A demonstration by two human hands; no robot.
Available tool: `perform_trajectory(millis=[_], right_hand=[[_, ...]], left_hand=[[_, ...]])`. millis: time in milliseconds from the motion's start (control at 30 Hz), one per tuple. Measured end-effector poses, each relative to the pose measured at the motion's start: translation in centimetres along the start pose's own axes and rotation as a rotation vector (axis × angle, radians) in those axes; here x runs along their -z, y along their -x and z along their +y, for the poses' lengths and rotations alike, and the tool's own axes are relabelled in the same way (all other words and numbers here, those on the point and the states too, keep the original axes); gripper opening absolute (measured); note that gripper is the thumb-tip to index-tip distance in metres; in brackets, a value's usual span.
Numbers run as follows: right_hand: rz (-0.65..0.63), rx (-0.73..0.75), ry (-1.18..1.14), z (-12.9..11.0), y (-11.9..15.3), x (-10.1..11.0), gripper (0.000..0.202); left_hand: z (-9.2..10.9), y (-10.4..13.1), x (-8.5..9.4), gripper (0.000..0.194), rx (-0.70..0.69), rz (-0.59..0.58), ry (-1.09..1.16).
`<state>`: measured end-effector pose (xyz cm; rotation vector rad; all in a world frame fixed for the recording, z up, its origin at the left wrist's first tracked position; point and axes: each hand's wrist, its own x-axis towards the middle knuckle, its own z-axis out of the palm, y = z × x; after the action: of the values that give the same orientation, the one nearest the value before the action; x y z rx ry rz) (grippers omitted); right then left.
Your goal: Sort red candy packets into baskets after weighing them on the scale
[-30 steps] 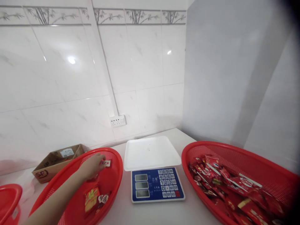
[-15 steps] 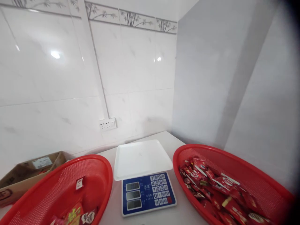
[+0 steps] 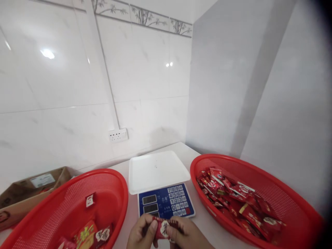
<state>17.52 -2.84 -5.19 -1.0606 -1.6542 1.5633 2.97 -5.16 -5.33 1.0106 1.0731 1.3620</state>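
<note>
Between my two hands, at the bottom middle of the head view, is a red wrapped candy [image 3: 163,228] with a white label patch and dark lettering. My left hand [image 3: 143,232] pinches its left end, thumb on top. My right hand [image 3: 188,234] grips the other end, its thumb pressed over the wrapper. Just beyond the hands stands a digital scale [image 3: 166,199] with a blue key panel; my hands cover part of its lower edge. The scale's white pan [image 3: 158,173] carries no goods.
A red plastic basket [image 3: 121,193] at left has a few wrapped sweets in it. Another red basket [image 3: 259,169] at right holds a heap of red packets. An open cardboard box [image 3: 28,200] sits at far left. Behind are a tiled wall and a socket [image 3: 118,135].
Both hands have come into view from below, holding the candy in front of the scale. The view has shifted slightly. The baskets and scale stay in place.
</note>
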Motion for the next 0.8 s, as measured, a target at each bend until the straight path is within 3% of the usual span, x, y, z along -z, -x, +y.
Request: perform_trajectory(millis=[167, 300, 433, 700, 800], right_hand=[[0.015, -0.029, -0.039, -4.6, -0.3, -0.1, 0.045], [0.108, 0.002, -0.02, -6.3, 0.1, 0.6, 0.04], [0.129, 0.007, 0.005, -6.6, 0.3, 1.0, 0.037], [0.099, -0.004, -0.005, -5.9, -0.4, 1.6, 0.031], [0.126, -0.059, -0.109, -5.4, -2.2, 2.3, 0.032]], left_hand=[[2.9, -0.2, -0.3, 0.029, -0.013, 0.019, 0.123], [3.9, -0.3, -1.0, 0.022, -0.018, 0.014, 0.183], [4.6, -0.2, -1.6, 0.018, 0.017, -0.096, 0.113], [3.9, -1.3, -1.3, 0.018, 0.035, -0.084, 0.11], [3.2, -2.1, -0.8, 0.043, 0.061, -0.01, 0.16]])
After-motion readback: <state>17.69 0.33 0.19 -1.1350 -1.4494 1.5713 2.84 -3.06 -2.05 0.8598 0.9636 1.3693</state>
